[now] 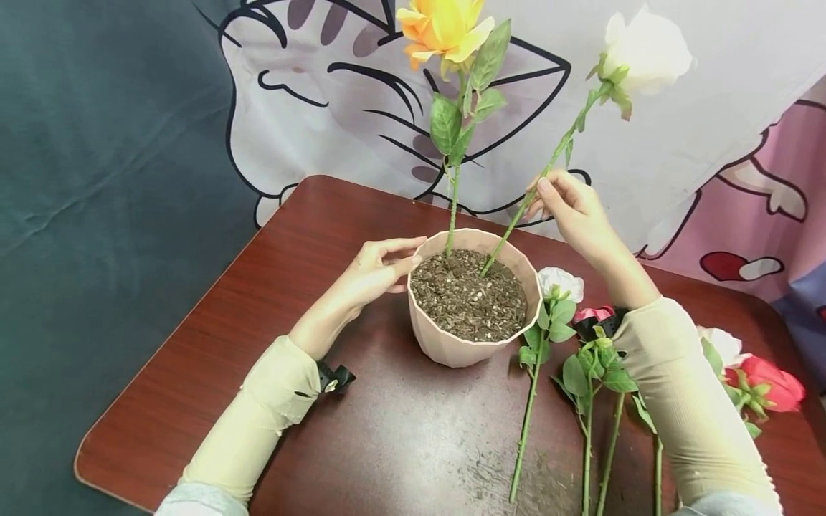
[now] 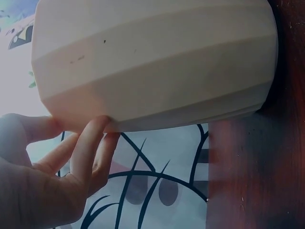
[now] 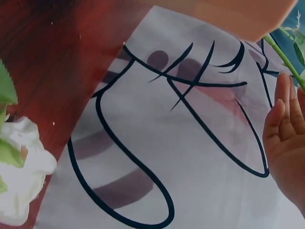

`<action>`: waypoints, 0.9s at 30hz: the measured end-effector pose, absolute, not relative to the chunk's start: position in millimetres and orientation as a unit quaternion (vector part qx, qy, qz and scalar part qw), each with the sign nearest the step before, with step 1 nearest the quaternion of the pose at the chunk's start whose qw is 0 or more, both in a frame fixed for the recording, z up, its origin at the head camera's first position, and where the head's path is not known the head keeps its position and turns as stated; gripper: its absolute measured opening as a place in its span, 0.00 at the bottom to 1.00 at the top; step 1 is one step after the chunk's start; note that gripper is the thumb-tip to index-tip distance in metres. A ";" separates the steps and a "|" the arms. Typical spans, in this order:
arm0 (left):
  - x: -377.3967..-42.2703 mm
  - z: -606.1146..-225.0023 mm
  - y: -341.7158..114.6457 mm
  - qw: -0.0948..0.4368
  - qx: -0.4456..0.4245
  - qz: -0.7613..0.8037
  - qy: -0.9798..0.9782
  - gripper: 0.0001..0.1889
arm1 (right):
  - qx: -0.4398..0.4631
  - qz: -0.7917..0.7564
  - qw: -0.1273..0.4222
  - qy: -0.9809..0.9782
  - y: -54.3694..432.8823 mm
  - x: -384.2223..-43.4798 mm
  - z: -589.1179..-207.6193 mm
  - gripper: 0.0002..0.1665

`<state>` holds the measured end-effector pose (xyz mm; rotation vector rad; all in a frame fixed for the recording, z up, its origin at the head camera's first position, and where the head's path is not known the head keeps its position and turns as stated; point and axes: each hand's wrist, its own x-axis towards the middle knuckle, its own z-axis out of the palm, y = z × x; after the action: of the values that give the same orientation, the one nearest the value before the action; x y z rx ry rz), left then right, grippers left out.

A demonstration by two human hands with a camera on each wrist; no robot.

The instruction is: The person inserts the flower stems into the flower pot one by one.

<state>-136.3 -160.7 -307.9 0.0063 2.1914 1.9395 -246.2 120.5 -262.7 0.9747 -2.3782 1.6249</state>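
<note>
Against the pot [image 1: 445, 345], left hand [image 1: 373, 274] rests, loosely extended; right hand [image 1: 576, 208] pinches white rose [image 1: 648, 54] mid-stem. Lower grip likely steadies insertion.

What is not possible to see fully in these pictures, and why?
Head view: yellow rose, top cut off by upper edge.
Head view: its stem, lower end hidden by soil.
Head view: pink bloom, partly hidden by black wrist mount.
Right wrist view: right hand, cut off by right edge.
</note>
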 end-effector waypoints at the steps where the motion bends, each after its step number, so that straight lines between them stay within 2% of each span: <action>1: -136.6 -307.8 -160.9 0.108 0.002 0.660 0.744 0.22 | 0.318 0.526 0.053 -0.787 122.0 -245.9 -261.9 0.12; 12: -137.3 -306.6 -160.0 0.114 0.011 0.654 0.748 0.22 | 0.254 0.393 0.122 -0.875 130.4 -234.3 -260.0 0.19; 27: -138.0 -308.0 -162.4 0.113 0.012 0.655 0.747 0.22 | 0.192 0.402 0.101 -0.890 149.6 -234.2 -269.8 0.23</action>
<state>-138.0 -162.4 -308.0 0.0363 2.1910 1.9235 -234.2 149.6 -269.8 0.5682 -2.6288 1.1871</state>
